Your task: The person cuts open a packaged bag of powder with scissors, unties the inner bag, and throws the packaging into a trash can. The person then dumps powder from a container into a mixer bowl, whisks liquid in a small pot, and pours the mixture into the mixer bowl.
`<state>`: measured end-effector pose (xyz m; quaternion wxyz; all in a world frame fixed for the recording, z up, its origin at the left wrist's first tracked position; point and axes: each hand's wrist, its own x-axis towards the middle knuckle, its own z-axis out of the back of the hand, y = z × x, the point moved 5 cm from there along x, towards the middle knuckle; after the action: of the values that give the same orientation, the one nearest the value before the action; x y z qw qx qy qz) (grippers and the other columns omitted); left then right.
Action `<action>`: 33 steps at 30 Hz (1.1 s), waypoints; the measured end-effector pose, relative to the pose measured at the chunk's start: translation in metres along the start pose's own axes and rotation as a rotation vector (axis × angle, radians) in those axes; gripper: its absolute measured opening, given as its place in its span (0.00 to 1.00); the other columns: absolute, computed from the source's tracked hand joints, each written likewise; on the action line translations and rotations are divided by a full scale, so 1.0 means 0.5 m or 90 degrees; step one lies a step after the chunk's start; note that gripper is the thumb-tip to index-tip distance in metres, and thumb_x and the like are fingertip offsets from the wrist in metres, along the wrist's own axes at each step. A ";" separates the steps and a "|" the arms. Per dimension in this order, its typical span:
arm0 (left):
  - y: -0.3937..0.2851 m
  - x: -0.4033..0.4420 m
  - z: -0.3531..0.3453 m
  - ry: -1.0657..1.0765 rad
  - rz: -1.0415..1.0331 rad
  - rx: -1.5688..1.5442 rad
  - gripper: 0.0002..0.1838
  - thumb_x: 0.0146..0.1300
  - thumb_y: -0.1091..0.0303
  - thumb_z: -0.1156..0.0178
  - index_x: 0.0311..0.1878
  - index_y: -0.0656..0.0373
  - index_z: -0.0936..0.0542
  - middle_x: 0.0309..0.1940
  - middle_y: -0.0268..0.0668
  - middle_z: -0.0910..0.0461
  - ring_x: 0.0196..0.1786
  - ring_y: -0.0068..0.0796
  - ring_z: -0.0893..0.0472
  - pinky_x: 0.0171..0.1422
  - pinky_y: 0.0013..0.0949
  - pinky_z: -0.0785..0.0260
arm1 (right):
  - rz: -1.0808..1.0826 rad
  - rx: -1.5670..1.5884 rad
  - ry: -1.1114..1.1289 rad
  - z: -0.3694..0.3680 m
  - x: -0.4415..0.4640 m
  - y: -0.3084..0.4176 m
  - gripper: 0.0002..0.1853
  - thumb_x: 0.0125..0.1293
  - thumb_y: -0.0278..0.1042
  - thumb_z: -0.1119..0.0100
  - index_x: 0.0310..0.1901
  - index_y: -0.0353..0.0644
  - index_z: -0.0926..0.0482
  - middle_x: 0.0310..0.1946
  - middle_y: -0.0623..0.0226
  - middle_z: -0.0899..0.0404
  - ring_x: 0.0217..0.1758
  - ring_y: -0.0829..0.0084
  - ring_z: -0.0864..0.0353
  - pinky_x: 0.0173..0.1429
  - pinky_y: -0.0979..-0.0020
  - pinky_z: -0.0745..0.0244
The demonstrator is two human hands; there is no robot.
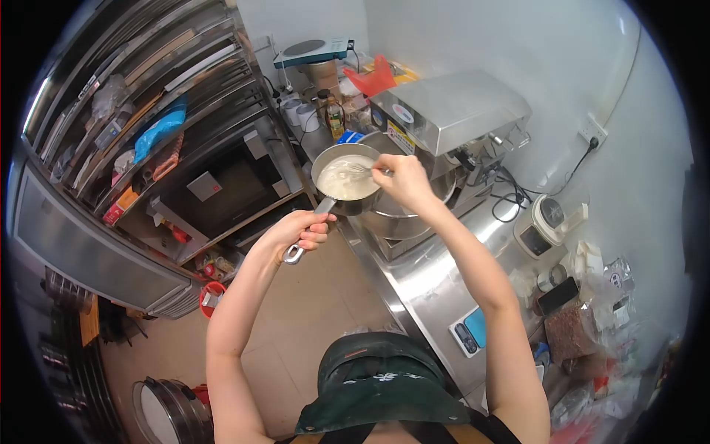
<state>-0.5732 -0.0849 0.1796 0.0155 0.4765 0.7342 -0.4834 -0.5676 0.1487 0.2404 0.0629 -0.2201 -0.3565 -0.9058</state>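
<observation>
My left hand (303, 231) is wrapped round the handle of a metal saucepan (358, 206), holding it up beside the counter's edge. Inside the pan lies a creamy, off-white mixture (339, 180). A wire whisk (360, 169) reaches into it at a slant, its wires partly in the mixture. My right hand (403, 180) grips the whisk's handle, most of which the fingers hide. Just beyond that hand, partly behind the pan, is the large steel bowl (396, 224) of a stand mixer (458, 111).
A kitchen scale (470, 332), a blender-like appliance (543, 226) and a phone (558, 296) rest on the steel counter (436, 285) to the right. Bottles (334, 115) and cups stand behind the pan. At left rises a loaded tray rack (159, 89); a red bucket (211, 297) sits on the floor.
</observation>
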 end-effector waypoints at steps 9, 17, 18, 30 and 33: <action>-0.034 0.009 0.003 -0.016 0.048 0.027 0.14 0.72 0.73 0.53 0.56 0.71 0.31 0.21 0.26 0.40 0.17 0.10 0.43 0.14 0.17 0.51 | 0.068 -0.022 0.025 -0.037 0.066 0.032 0.10 0.54 0.37 0.39 0.32 0.40 0.15 0.26 0.49 0.18 0.33 0.51 0.16 0.42 0.56 0.21; -0.045 0.009 0.004 0.003 0.055 0.030 0.14 0.70 0.74 0.51 0.55 0.71 0.31 0.21 0.28 0.36 0.18 0.11 0.41 0.16 0.19 0.50 | 0.071 0.066 0.130 -0.012 0.054 0.067 0.10 0.54 0.36 0.40 0.31 0.39 0.15 0.26 0.47 0.18 0.35 0.49 0.17 0.44 0.55 0.22; -0.047 0.009 0.003 -0.002 0.053 0.032 0.14 0.70 0.74 0.51 0.55 0.71 0.31 0.22 0.28 0.36 0.18 0.11 0.42 0.16 0.19 0.50 | 0.066 0.027 0.086 -0.036 0.074 0.030 0.10 0.54 0.36 0.40 0.31 0.39 0.15 0.26 0.47 0.18 0.34 0.49 0.17 0.44 0.55 0.22; -0.074 0.005 -0.005 -0.046 0.058 0.075 0.13 0.72 0.75 0.54 0.56 0.71 0.30 0.22 0.25 0.38 0.18 0.09 0.42 0.16 0.16 0.50 | -0.002 -0.060 0.015 -0.018 0.066 0.017 0.11 0.55 0.35 0.42 0.31 0.35 0.16 0.25 0.45 0.19 0.34 0.49 0.16 0.45 0.56 0.22; -0.086 0.011 -0.005 -0.035 0.068 0.097 0.13 0.71 0.75 0.54 0.55 0.71 0.30 0.22 0.25 0.38 0.18 0.10 0.42 0.16 0.16 0.50 | -0.044 -0.020 0.106 0.018 0.030 0.045 0.12 0.56 0.36 0.41 0.31 0.34 0.17 0.25 0.45 0.19 0.33 0.50 0.16 0.42 0.57 0.22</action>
<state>-0.6056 -0.0827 0.2080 0.0252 0.5017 0.6678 -0.5493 -0.5718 0.1388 0.2666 0.0579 -0.1331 -0.3432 -0.9280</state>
